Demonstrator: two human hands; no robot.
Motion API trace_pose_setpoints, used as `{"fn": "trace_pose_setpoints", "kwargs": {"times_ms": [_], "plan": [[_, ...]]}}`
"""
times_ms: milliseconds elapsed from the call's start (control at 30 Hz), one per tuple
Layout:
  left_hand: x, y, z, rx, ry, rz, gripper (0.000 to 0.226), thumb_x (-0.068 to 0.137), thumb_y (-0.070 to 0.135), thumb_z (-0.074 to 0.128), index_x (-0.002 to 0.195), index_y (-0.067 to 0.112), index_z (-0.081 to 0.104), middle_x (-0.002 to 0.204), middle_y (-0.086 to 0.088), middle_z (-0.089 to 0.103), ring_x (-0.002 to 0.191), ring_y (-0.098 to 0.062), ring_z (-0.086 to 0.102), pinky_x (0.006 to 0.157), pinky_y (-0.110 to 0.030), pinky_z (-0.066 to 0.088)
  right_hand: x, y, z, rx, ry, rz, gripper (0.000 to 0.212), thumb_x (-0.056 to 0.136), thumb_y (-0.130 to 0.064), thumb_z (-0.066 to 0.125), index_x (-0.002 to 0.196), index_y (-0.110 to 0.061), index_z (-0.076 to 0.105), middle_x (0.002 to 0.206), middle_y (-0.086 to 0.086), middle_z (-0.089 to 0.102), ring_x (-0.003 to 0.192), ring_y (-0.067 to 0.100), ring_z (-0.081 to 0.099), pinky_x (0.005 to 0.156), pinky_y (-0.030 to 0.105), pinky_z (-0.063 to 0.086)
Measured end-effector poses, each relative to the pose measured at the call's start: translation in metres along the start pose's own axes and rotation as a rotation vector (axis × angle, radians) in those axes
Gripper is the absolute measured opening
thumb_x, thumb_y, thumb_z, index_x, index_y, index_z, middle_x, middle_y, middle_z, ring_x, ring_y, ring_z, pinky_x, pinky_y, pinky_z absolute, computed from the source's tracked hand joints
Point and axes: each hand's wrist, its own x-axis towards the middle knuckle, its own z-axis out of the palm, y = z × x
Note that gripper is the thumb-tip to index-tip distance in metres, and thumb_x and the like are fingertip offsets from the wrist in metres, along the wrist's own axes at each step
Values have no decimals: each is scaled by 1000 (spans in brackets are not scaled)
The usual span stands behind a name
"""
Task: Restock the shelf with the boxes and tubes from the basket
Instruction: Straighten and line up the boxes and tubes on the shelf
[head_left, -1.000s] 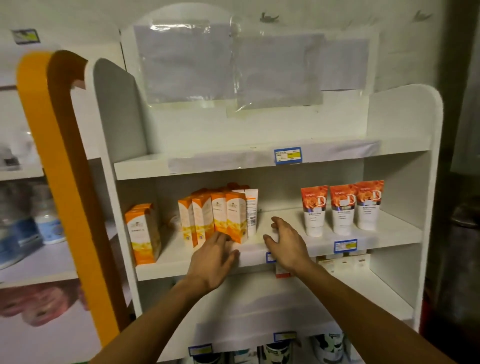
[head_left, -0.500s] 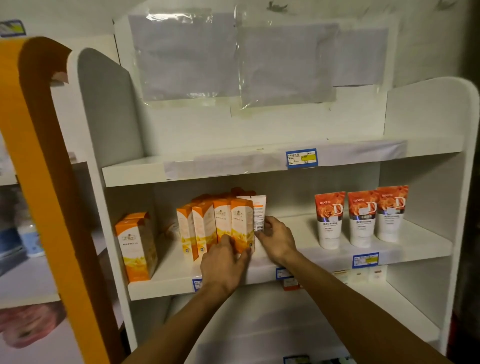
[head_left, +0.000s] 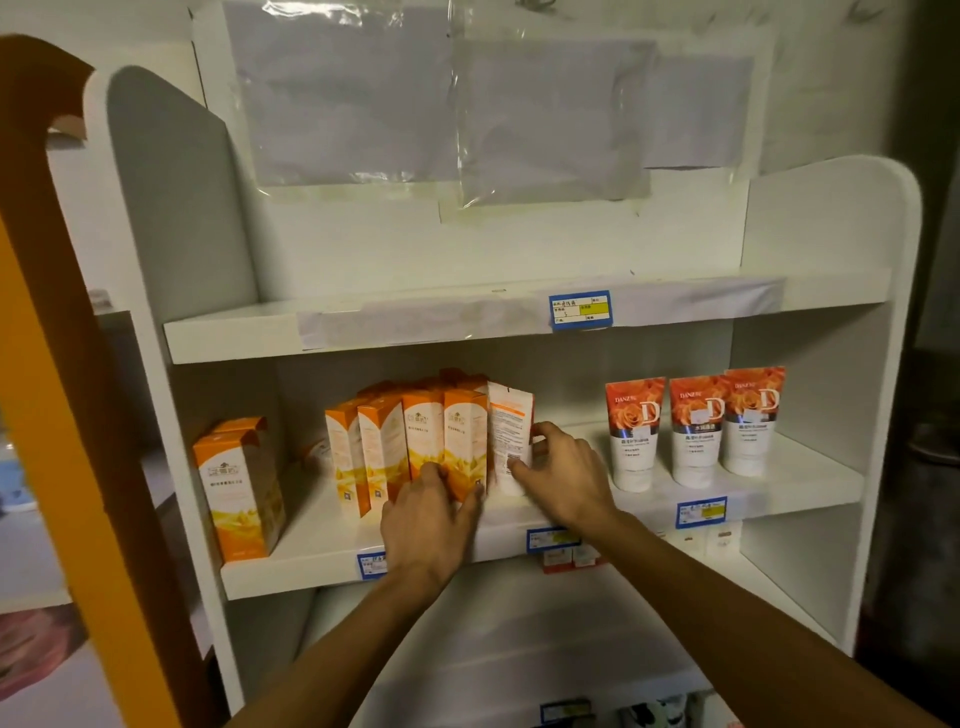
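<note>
On the white shelf (head_left: 322, 540), your left hand (head_left: 426, 525) and right hand (head_left: 566, 473), grips loosely open, press orange boxes (head_left: 415, 441); three tubes (head_left: 696, 426) read "DANZ".

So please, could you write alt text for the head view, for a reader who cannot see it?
Two bare hands straighten a row of orange boxes on the middle shelf: the left hand touches the front boxes, the right hand touches a white box at the row's end. Three tubes stand further right.

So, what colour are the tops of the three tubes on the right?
Orange-red with a rose print, above white bodies: tubes, head view.
</note>
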Motion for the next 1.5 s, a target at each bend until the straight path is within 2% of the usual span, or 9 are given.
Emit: {"fn": "trace_pose_setpoints", "kwargs": {"times_ms": [167,300,467,667,767,900,1167,1300,1500], "plan": [[0,8,-1,-39,-20,8,47,91,66,48,117,26,47,104,5,66,92,-15,64,83,-38,57,-8,10,-18,-100,37,-24,54,89,-44,67,137,-23,53,124,-2,68,103,16,69,79,27,56],[1,14,1,-35,-42,29,65,89,70,48,135,25,42,112,2,67,96,-18,66,84,-39,58,-10,17,-23,-176,29,-16,55,89,-48,65,134,-22,50,126,-1,66,104,18,68,75,28,58],[9,22,-2,-72,-63,20,74,90,71,45,147,27,28,108,2,67,89,-16,67,74,-33,57,-7,19,-12,18,-152,59,68,85,-41,70,142,-21,37,137,4,55,122,26,57,93,41,56],[24,26,0,-79,-143,19,60,90,66,51,135,27,40,102,5,67,81,-14,64,73,-34,59,-10,24,-5,191,-175,95,66,90,-26,69,146,-20,34,145,4,53,129,26,54,101,44,51],[26,26,3,-117,-147,-5,53,91,58,57,132,26,45,105,4,67,84,-14,64,74,-35,60,-8,29,-7,177,-125,115,62,86,-30,74,140,-22,45,135,2,61,119,22,61,97,42,54],[21,28,2,-142,-95,-23,61,86,60,63,130,23,42,101,3,66,82,-15,65,67,-34,59,-14,34,-11,8,29,168,58,80,-45,77,128,-24,53,123,-2,65,111,20,64,91,34,53],[11,38,1,-111,-74,-4,56,79,66,67,111,25,45,102,4,65,84,-15,65,68,-33,59,-18,32,-12,102,41,264,56,80,-40,78,127,-24,52,127,-1,65,114,22,64,93,39,53],[6,41,7,-149,-64,-34,62,77,67,68,116,24,45,111,0,66,92,-19,67,75,-39,60,-27,35,-18,-92,138,283,64,77,-58,74,126,-27,47,126,-5,64,112,20,65,87,36,54],[4,47,5,-156,-78,-96,65,76,66,70,117,24,46,112,1,67,96,-20,67,78,-38,59,-28,36,-21,-229,196,267,67,79,-64,68,127,-24,46,121,-3,65,109,20,65,84,34,55]]}}
